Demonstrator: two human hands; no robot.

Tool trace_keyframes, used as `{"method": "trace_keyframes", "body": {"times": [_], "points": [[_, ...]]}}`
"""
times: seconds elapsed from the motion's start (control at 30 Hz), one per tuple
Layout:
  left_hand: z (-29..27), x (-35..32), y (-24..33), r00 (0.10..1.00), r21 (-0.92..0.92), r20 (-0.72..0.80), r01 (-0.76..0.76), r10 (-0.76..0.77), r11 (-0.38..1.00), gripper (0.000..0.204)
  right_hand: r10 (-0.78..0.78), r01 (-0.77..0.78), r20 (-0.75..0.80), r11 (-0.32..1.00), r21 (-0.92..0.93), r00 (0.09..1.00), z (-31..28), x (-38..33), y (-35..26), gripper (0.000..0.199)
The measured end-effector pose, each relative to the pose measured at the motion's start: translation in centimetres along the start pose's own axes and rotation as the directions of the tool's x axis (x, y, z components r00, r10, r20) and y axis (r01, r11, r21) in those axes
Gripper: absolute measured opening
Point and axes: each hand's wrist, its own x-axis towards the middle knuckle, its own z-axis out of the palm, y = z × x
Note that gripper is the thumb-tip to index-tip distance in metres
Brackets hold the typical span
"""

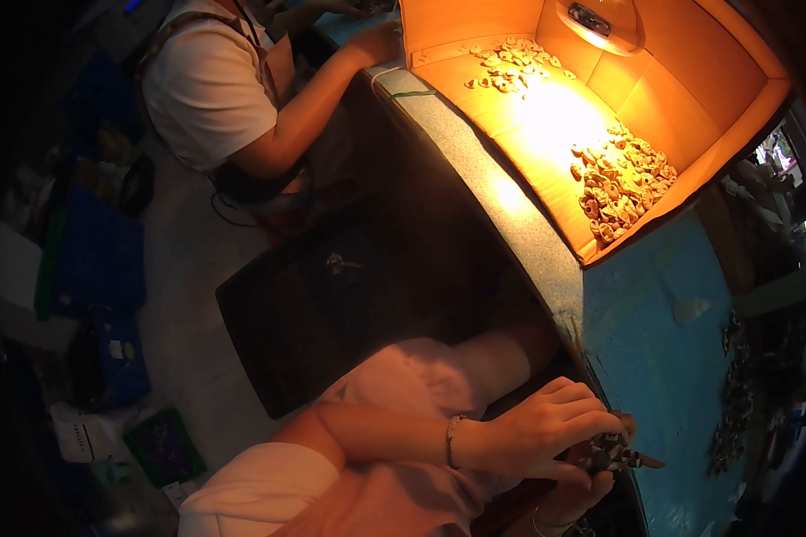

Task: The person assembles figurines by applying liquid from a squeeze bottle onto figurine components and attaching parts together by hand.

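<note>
My left hand point(546, 430), with a beaded bracelet at its wrist, reaches to the edge of the blue work table. Its fingers are curled round a small dark piece with pale, shiny parts point(611, 449). A tan pointed tip point(649, 461) sticks out of that piece on the right; its kind I cannot make out. Just below, my right hand point(573, 501) supports the same piece from the near side, thumb and fingers closed on it. Part of the right hand and its forearm is hidden beneath the left.
A lit cardboard box point(707, 166) on the blue table point(663, 304) holds many small tan curled pieces point(622, 183) under a lamp point(600, 22). Dark small parts point(734, 403) lie along the right side. A dark bin point(287, 304) stands by my legs. Another person point(210, 89) sits at upper left.
</note>
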Motion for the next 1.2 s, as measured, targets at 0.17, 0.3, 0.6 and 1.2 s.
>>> {"method": "trace_keyframes", "body": {"times": [0.17, 0.3, 0.6, 1.2], "points": [[0.0, 0.0, -0.2, 0.998, 0.071, -0.006, -0.054, 0.054, 0.996, 0.056, 0.059, -0.06, -0.014, 0.954, -0.293, 0.998, 0.1, 1.1, -1.7, 0.061], [0.4, 0.1, -0.3, 0.997, 0.059, 0.01, -0.078, 0.078, 0.995, 0.054, -0.044, -0.026, -0.155, 0.907, -0.421, 0.987, -0.9, 0.6, -1.7, 0.059], [-0.4, 0.9, -0.6, 0.992, -0.022, 0.057, 0.113, -0.111, 0.993, 0.062, 0.09, -0.096, -0.073, 0.992, -0.086, 0.993, -1.2, 0.9, -1.1, 0.082], [2.0, -0.3, -0.7, 0.977, -0.135, 0.121, 0.194, -0.178, 0.972, 0.052, 0.024, -0.028, -0.182, 0.999, -0.02, 0.983, -2.1, -0.6, -1.1, 0.075]]}}
